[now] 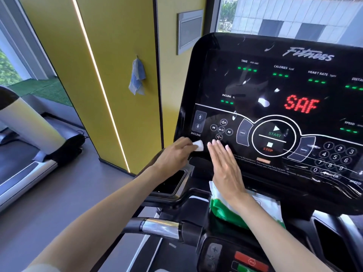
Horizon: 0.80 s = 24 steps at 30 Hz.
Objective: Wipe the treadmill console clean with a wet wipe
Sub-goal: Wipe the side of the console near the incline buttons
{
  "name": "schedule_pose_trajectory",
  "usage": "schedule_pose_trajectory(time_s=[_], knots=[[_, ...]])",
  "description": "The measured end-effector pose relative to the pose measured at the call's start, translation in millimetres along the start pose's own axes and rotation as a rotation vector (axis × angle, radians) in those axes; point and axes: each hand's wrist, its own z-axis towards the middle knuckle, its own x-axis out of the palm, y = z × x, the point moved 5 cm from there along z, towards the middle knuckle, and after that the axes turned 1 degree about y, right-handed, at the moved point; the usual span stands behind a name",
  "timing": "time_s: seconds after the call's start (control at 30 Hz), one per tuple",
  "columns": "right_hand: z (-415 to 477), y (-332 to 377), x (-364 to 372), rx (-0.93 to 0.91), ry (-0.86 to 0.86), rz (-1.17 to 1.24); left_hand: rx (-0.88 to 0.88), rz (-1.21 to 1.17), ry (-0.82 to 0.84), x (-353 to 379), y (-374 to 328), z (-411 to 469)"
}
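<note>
Left hand (172, 154) pinches wet wipe (198, 145) at its fingertips.
Right hand (225, 167), flat with fingers straight, just beside it.

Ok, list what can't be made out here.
Head view:
- Console: right side, with the distance and speed labels, cut off by the frame edge.
- Wipe: mostly hidden in the left hand.
- Pack: partly behind the right hand.
- Small print under STOP: too small and blurred.
</note>
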Motion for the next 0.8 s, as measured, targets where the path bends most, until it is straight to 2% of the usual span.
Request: schedule_pose_trajectory(time_s=[0.1,0.2,0.4,0.47,0.57,0.6,0.73,0.8], knots=[[-4.1,5.1,4.0,-0.002,-0.071,0.018,-0.206,0.032,-0.217,-17.4,28.4,-19.2],[-5.0,5.9,3.2,0.025,-0.105,0.033,-0.393,0.004,-0.288,-11.2,34.7,-17.2],[3.2,5.7,-0.5,0.084,-0.146,0.036,-0.177,-0.088,-0.084,24.4,2.2,-13.2],[5.2,5.9,-2.0,0.109,-0.139,0.044,-0.217,-0.047,-0.093,17.7,15.7,-13.7],[7.4,5.7,-3.9,0.126,-0.136,0.047,-0.415,-0.070,-0.266,2.6,36.0,-13.8],[7.7,6.4,-3.9,0.128,-0.133,0.045,-0.430,-0.063,-0.292,2.6,35.6,-14.3],[4.8,9.9,-4.1,0.114,-0.122,0.027,-0.258,-0.055,-0.162,20.9,10.7,-23.6],[2.2,11.9,-4.6,0.105,-0.123,0.006,-0.313,-0.102,-0.177,16.0,15.5,-20.7]])
